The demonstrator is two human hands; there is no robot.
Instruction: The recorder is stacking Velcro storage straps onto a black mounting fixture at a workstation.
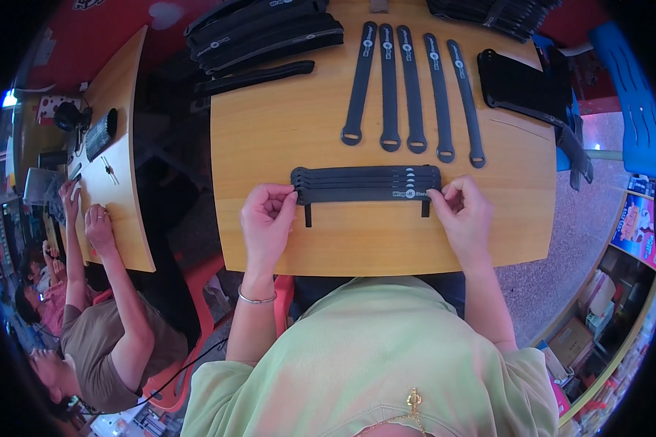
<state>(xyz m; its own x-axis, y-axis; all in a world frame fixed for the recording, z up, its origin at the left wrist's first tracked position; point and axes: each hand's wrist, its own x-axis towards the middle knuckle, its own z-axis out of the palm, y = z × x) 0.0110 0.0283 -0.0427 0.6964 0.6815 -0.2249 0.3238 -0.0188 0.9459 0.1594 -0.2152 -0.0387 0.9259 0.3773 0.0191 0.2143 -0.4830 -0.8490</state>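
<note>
A stack of black hook-and-loop straps [357, 195] lies crosswise before me, its layers slightly fanned. My left hand [268, 218] pinches the left end between thumb and fingertips. At the right end my right hand [465, 217] is closed the same way, thumb at the strap's edge. Two short black strips, a left one [308, 215] and a right one [426, 208], stick out from under the stack toward me. Beyond it, several loose straps, among them a middle one [414, 95], lie lengthwise, with slotted ends nearest me.
Piles of black straps [270, 40] stand at the far left of the wooden table [270, 135], with another bundle [514, 84] at the right edge. A blue chair [629, 95] is beyond. To the left, a person [120, 335] works at another table [127, 175].
</note>
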